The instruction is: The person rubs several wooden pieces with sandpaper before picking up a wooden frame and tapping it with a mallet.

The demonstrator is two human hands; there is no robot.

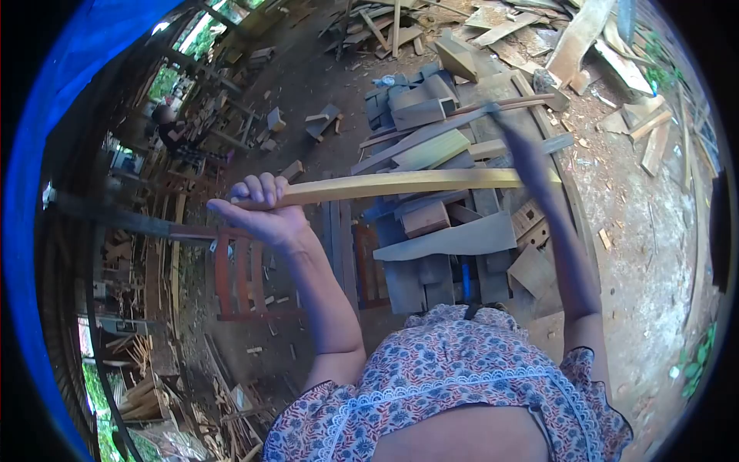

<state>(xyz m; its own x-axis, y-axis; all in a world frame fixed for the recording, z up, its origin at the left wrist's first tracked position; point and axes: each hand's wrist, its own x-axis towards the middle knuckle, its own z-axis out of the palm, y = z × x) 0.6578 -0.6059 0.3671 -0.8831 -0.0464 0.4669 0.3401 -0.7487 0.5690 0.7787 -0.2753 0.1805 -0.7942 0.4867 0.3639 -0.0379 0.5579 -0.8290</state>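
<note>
Flower-printed cloth (454, 362) is worn at bottom centre; above it, a long wooden strip (385, 184) is held across the frame's middle over stacked boards (454, 238), its left end gripped by the left hand (269, 206) with fingers curled, thumb extended. What, if anything, is held by the blurred right hand (523, 150), or how open it is, cannot be told. Right of the work surface's edge (576, 199), open chip-strewn ground (647, 239) is seen, and at upper centre a box-like piece (419, 115) is set among boards.

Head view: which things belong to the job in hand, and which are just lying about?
In use:
Wooden strip, gripped by the left hand
Right hand, too blurred to show its grip

Apparently lying about:
Curved board
Scrap wood
Red slatted frame
</note>
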